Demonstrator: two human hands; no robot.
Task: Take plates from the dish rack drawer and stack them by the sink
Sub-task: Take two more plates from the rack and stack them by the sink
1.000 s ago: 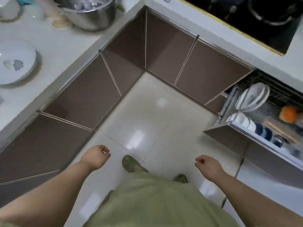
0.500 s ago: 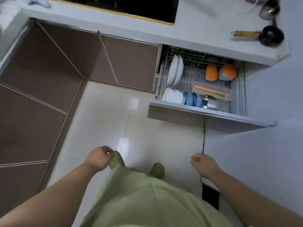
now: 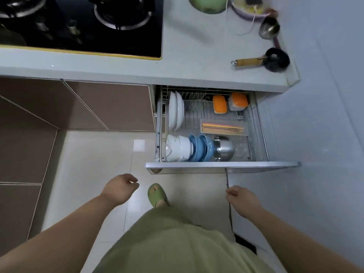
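The step in hand is the approach: the dish rack drawer (image 3: 212, 164) stands pulled out under the worktop (image 3: 197, 56), white plates (image 3: 175, 110) upright at its far left. Left hand (image 3: 120, 189) and right hand (image 3: 243, 200) hang loosely curled and empty, near the drawer front. Next comes a reach over the bowls (image 3: 178, 148) to grip a plate rim

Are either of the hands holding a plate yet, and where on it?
Nothing is held. The left hand and right hand hang empty over the floor; the white plates stand untouched in the drawer rack.
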